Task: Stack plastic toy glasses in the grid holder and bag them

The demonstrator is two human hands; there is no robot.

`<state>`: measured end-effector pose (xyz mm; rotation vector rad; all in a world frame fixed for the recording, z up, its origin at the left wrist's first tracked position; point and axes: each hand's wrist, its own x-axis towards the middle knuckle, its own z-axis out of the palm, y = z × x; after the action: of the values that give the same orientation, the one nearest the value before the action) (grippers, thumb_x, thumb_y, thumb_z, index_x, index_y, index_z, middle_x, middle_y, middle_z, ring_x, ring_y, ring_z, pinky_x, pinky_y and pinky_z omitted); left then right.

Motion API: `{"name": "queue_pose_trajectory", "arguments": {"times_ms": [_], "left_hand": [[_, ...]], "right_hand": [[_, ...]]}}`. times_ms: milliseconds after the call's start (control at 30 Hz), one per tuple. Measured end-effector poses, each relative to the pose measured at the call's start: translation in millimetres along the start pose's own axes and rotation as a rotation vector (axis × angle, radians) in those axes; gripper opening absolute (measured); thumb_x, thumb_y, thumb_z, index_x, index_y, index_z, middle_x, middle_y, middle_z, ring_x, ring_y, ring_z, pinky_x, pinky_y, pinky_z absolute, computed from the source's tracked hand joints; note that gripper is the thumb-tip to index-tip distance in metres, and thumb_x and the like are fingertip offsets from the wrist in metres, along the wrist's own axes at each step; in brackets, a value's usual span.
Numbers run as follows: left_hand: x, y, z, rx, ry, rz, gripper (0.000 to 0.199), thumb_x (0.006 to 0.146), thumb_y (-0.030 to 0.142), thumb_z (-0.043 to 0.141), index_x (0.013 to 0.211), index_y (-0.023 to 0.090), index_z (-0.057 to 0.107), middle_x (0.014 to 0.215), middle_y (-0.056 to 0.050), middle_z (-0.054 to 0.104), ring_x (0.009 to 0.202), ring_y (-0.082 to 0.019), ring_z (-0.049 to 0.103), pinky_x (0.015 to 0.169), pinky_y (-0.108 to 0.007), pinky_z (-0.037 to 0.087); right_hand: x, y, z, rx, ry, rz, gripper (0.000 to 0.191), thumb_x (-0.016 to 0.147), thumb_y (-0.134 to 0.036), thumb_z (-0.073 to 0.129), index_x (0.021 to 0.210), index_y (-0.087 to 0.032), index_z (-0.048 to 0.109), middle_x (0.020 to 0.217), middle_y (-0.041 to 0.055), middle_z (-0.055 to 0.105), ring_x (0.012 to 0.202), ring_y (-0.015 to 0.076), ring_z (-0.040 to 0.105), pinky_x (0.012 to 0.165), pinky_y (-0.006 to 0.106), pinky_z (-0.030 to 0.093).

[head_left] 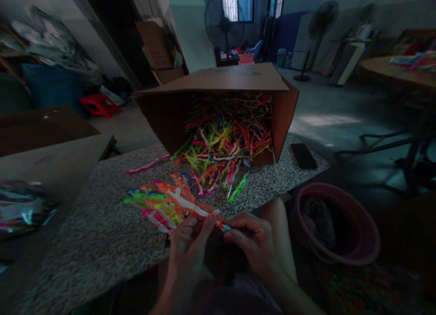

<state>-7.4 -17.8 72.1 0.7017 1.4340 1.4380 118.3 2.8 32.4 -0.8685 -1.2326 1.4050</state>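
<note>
An orange and white plastic strip (190,207) is held at its near end between my two hands, above the front of the speckled stone tabletop (112,219). My left hand (194,237) pinches it with thumb and fingers. The fingertips of my right hand (250,235) are closed on the strip's end, where a small blue and white bit shows. Left of the strip lies a fanned pile of similar coloured strips (153,206). Farther back, a cardboard box (238,78) lies on its side, with a tangle of bright strips (221,142) spilling from its mouth.
A black phone (304,156) lies at the table's right edge. Beside my leg stands a pink bucket (340,256) with something dark inside. A clear bag of coloured items (23,208) sits at the left. A red stool (99,105) and a standing fan (225,24) are farther off.
</note>
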Motion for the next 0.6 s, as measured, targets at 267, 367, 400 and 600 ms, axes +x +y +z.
{"name": "queue_pose_trajectory", "arguments": {"times_ms": [267, 367, 400, 600], "left_hand": [[-1.2, -11.1, -15.3, 0.169, -0.027, 0.037, 0.03, 0.072, 0.042, 0.071, 0.077, 0.013, 0.064, 0.068, -0.004, 0.064, 0.062, -0.016, 0.06, 0.055, -0.023, 0.049], [-2.7, -18.1, -24.7, 0.281, -0.005, 0.089, 0.031, 0.071, 0.044, 0.071, 0.075, 0.014, 0.064, 0.069, -0.005, 0.065, 0.068, -0.019, 0.062, 0.058, -0.023, 0.051], [-2.8, -19.6, -27.5, 0.311, 0.014, 0.102, 0.032, 0.071, 0.045, 0.071, 0.074, 0.014, 0.065, 0.07, -0.006, 0.066, 0.07, -0.02, 0.062, 0.059, -0.023, 0.051], [-0.3, -21.5, -48.1, 0.231, -0.084, 0.11, 0.035, 0.065, 0.045, 0.074, 0.082, 0.016, 0.068, 0.085, -0.009, 0.07, 0.08, -0.026, 0.066, 0.065, -0.029, 0.055]], "right_hand": [[-1.2, -0.9, 3.8, -0.19, -0.002, -0.045, 0.02, 0.076, -0.038, 0.072, 0.077, -0.018, 0.072, 0.072, 0.0019, 0.066, 0.069, 0.0112, 0.059, 0.062, 0.021, 0.043], [-0.5, 5.3, 5.7, -0.194, -0.047, -0.002, 0.023, 0.076, -0.04, 0.071, 0.077, -0.017, 0.071, 0.071, 0.0022, 0.066, 0.067, 0.011, 0.059, 0.06, 0.02, 0.043], [0.3, 7.6, 6.1, -0.177, -0.07, 0.018, 0.024, 0.075, -0.04, 0.071, 0.077, -0.016, 0.071, 0.072, 0.0024, 0.067, 0.067, 0.0112, 0.06, 0.06, 0.02, 0.043], [4.5, 5.5, 18.4, -0.097, -0.081, -0.125, 0.02, 0.073, -0.037, 0.074, 0.076, -0.018, 0.071, 0.075, 0.0033, 0.069, 0.069, 0.0125, 0.064, 0.064, 0.022, 0.049]]}}
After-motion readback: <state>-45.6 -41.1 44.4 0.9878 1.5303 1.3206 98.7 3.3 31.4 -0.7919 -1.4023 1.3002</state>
